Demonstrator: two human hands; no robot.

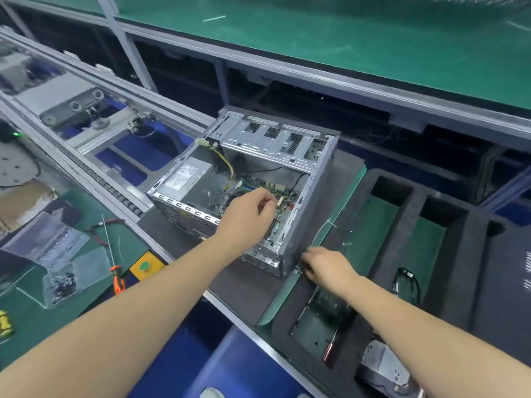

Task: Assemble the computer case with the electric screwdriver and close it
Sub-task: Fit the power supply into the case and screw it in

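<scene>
The grey computer case (309, 208) lies on its side with the side panel off, on a dark foam pad (235, 285). Inside it I see the power supply (186, 175), yellow and black wires (227, 163) and the green motherboard (283, 196). My left hand (250, 214) reaches into the case above the motherboard, fingertips pinched together, with nothing visible in them. My right hand (326, 267) rests by the case's near right corner, fingers curled down at a small shiny metal piece (297, 270). Whether it grips the piece is hidden. No electric screwdriver is in view.
A foam tray (413, 214) with several compartments lies to the right, holding a red-handled screwdriver (329, 353), a black cable (405, 282) and a metal part (382, 366). At the left are bags of screws (61, 282), orange-handled pliers (117, 280) and a conveyor rail (94, 173).
</scene>
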